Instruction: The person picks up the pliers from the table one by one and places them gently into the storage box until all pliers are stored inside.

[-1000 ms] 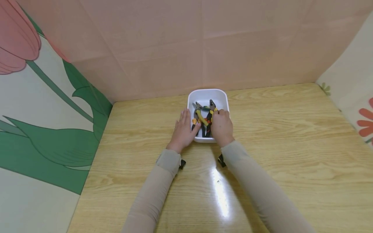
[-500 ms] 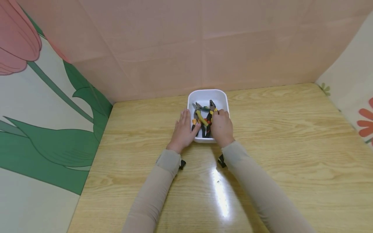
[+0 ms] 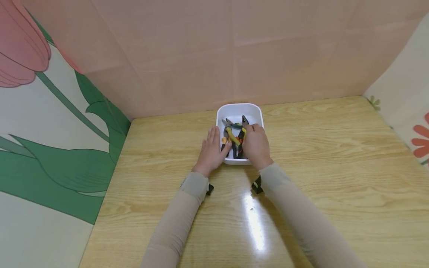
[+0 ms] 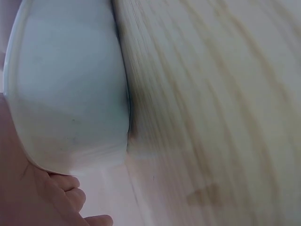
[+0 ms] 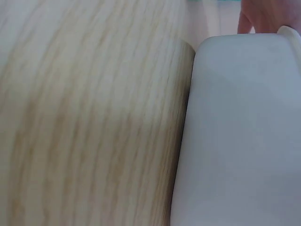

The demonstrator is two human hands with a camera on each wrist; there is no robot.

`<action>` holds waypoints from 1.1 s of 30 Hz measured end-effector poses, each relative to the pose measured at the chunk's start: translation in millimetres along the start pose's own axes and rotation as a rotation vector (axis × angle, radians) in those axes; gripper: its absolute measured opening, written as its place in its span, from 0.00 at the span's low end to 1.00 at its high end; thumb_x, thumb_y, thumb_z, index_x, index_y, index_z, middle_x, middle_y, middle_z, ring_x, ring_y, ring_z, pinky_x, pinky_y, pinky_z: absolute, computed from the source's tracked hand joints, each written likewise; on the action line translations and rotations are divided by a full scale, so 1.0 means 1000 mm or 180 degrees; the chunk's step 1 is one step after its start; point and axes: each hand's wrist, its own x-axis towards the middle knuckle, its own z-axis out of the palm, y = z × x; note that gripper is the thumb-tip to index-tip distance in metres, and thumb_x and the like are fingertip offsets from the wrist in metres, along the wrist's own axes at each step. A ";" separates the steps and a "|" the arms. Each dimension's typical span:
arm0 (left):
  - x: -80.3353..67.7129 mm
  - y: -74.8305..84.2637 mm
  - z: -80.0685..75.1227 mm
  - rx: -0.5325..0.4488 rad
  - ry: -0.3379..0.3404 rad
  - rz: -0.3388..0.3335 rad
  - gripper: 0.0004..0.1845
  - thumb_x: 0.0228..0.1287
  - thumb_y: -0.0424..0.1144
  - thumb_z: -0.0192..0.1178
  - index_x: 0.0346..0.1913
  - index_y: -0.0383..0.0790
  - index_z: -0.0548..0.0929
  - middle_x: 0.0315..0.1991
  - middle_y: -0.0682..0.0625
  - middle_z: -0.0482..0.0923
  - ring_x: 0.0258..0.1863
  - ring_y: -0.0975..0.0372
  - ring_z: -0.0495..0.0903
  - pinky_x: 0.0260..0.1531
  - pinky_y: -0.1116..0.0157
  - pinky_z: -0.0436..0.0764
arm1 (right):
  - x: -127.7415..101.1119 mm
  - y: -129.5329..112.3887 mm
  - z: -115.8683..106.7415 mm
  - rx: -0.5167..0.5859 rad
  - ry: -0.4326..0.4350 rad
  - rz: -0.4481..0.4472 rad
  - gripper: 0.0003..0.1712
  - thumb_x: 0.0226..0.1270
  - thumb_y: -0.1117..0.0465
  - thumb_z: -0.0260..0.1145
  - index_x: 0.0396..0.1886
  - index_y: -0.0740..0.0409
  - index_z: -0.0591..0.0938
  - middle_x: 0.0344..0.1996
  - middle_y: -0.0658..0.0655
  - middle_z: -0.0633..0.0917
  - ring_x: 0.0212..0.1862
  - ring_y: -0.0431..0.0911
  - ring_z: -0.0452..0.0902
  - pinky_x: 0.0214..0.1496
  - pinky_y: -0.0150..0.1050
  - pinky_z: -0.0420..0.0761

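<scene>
A white plastic tub point(image 3: 239, 109) stands on the table, holding several pairs of pliers with yellow, orange, green and black handles. My left hand point(image 3: 209, 152) grips its left side, thumb reaching over the rim and fingers along the outer wall. At the tub's right side, my right hand point(image 3: 256, 145) curls over yellow-and-black pliers point(image 3: 245, 120), whose dark head sticks up past the knuckles. The lower handles are hidden under that hand. In the right wrist view, part of the right hand point(image 5: 270, 14) shows beyond the tub's wall point(image 5: 244, 122).
The wooden table point(image 3: 151, 156) runs up to a pink wall covering point(image 3: 181, 63). A tulip-patterned panel point(image 3: 60, 160) borders the left side, and a flowered panel point(image 3: 402, 100) the right. Black wrist-mounted devices point(image 3: 257, 185) sit under both cuffs.
My right hand and forearm shift slightly to the right and cover more of the yellow handle. My left hand and the tub look almost unmoved.
</scene>
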 end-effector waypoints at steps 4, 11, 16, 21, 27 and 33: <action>0.002 0.000 0.001 0.0029 -0.0003 0.0008 0.45 0.78 0.60 0.45 0.81 0.35 0.40 0.83 0.41 0.35 0.81 0.51 0.35 0.76 0.44 0.46 | 0.000 0.004 0.000 0.0253 0.0137 -0.0052 0.21 0.69 0.68 0.60 0.60 0.70 0.78 0.55 0.69 0.78 0.56 0.61 0.75 0.61 0.55 0.79; 0.002 -0.003 0.003 0.0013 -0.0023 0.0019 0.45 0.78 0.60 0.44 0.81 0.35 0.40 0.83 0.42 0.35 0.81 0.54 0.33 0.76 0.43 0.46 | -0.004 0.006 -0.003 0.0532 0.0329 -0.0267 0.16 0.67 0.69 0.63 0.53 0.70 0.82 0.49 0.67 0.79 0.50 0.60 0.76 0.57 0.57 0.77; 0.002 -0.003 0.004 0.0018 -0.0012 0.0016 0.45 0.79 0.60 0.44 0.81 0.35 0.40 0.83 0.41 0.36 0.81 0.52 0.35 0.76 0.42 0.46 | -0.003 0.011 -0.006 0.0617 0.0306 -0.0399 0.20 0.68 0.69 0.62 0.59 0.68 0.80 0.51 0.68 0.78 0.52 0.61 0.74 0.58 0.58 0.75; 0.004 -0.005 0.006 0.0015 0.0005 -0.0019 0.44 0.79 0.61 0.42 0.82 0.37 0.39 0.83 0.43 0.36 0.81 0.53 0.34 0.76 0.42 0.47 | 0.002 0.028 -0.011 0.0675 0.0327 -0.0381 0.25 0.67 0.68 0.61 0.64 0.66 0.78 0.55 0.70 0.76 0.57 0.65 0.70 0.60 0.61 0.70; 0.003 -0.006 0.006 0.0054 0.0059 -0.0011 0.43 0.79 0.60 0.43 0.82 0.39 0.41 0.83 0.42 0.39 0.81 0.50 0.35 0.75 0.41 0.49 | 0.009 0.055 -0.023 0.0689 0.0264 -0.0298 0.25 0.69 0.67 0.58 0.65 0.68 0.76 0.59 0.74 0.73 0.60 0.70 0.69 0.62 0.66 0.68; 0.000 -0.009 0.003 0.0210 0.0125 0.0048 0.40 0.80 0.58 0.42 0.83 0.47 0.41 0.83 0.46 0.36 0.81 0.47 0.35 0.74 0.39 0.50 | 0.019 0.081 -0.038 0.0537 -0.0053 -0.0266 0.28 0.73 0.65 0.54 0.70 0.69 0.71 0.65 0.77 0.69 0.65 0.73 0.65 0.66 0.69 0.66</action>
